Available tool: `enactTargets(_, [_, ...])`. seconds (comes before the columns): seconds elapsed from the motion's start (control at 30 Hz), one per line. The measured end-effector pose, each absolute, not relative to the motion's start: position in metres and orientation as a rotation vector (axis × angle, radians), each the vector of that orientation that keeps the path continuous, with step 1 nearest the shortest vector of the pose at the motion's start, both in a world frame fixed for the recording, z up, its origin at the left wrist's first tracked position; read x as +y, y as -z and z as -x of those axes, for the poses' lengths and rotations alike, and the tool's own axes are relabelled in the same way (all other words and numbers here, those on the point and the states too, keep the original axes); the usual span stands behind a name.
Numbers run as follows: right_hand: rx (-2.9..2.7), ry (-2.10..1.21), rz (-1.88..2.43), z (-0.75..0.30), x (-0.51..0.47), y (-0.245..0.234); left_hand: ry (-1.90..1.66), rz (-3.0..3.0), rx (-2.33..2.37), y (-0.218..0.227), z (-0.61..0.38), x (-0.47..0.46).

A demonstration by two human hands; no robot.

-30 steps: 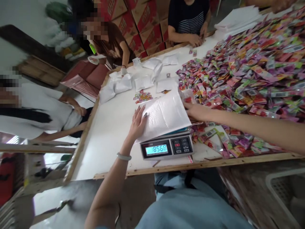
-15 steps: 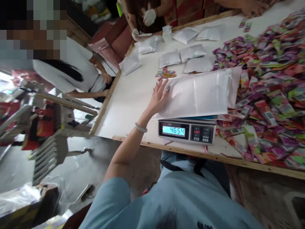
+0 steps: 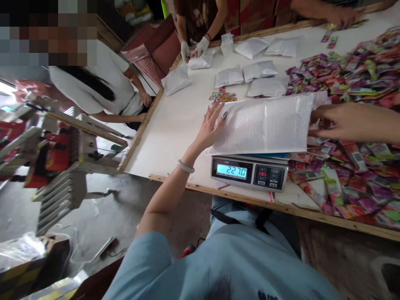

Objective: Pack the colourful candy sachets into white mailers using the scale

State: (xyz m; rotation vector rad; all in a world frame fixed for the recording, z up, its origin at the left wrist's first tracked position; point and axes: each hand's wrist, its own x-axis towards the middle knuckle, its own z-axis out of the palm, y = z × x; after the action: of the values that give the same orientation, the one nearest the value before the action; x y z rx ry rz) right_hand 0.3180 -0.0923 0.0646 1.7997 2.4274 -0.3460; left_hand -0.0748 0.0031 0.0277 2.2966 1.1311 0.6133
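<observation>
A white padded mailer bag [image 3: 265, 125] lies across a digital scale [image 3: 249, 173], its mouth to the right. The lit display reads 227.0. My left hand [image 3: 212, 127] rests on the bag's left end, fingers spread and stretched out. At the mouth, my right hand [image 3: 334, 121] has bent fingers partly hidden by the bag's edge; what they grip is hard to make out. Right of the bag spreads a large heap of small colourful sachets [image 3: 356, 154]. A few more sachets [image 3: 223, 96] lie just beyond my left fingertips.
Several filled white bags [image 3: 229, 76] lie farther back on the white table [image 3: 159, 137], which has a wooden rim. Across it, a co-worker's gloved hands [image 3: 201, 46] touch a white bag. Another person's hand [image 3: 342, 17] is over sachets. Someone in white sits left.
My right hand has come in from the right to the bag's mouth. The display has gone from 465.4 to 227.0. The co-worker's gloved hands have come together at a bag.
</observation>
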Motion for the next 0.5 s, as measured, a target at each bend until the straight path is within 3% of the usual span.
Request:
enactTargets(0.33, [2.5, 0.401, -1.978, -0.338, -0.094, -0.05, -0.69, -2.587, 0.913, -0.046, 0.041, 0.001])
enactTargets(0.5, [2.519, 0.62, -1.962, -0.335, -0.108, -0.027, -0.708, -2.73, 0.9, -0.058, -0.005, -0.033])
